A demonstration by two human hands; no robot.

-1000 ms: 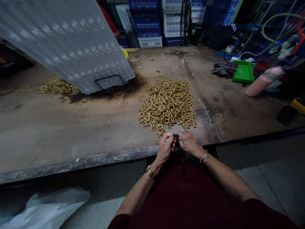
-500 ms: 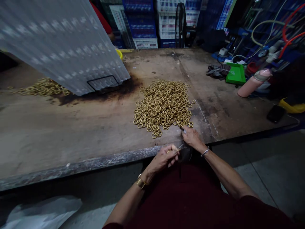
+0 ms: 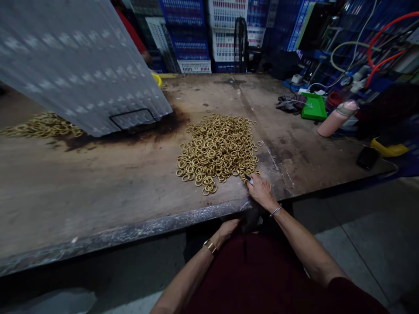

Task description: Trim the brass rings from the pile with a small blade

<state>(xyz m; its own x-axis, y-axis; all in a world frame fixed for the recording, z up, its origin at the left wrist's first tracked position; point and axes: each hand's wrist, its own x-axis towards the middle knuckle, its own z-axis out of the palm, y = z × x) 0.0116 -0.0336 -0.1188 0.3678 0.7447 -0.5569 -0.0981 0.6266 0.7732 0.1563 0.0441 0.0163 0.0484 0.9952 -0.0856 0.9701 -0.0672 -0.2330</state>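
Observation:
A heap of brass-coloured rings [image 3: 219,150] lies on the worn wooden table [image 3: 124,183] in front of me. My right hand [image 3: 261,190] rests at the heap's near right edge, its fingers closed on a small dark-tipped tool [image 3: 249,179] that touches the nearest rings. Below the table's front edge, close to my body, is my left hand [image 3: 229,227]; its fingertips are hidden in the dark there, and nothing can be made out in it.
A tall grey ribbed panel [image 3: 85,65] stands at the left, with more rings [image 3: 42,125] beside it. To the right are a green tray [image 3: 314,107], a pink bottle [image 3: 337,118] and a black phone [image 3: 367,158]. Behind the panel shows a person's red sleeve [image 3: 131,28].
My left hand has dropped from the table edge to below it, near my body, and its fingers are now out of sight. My right hand stays beside the heap. The view has shifted slightly.

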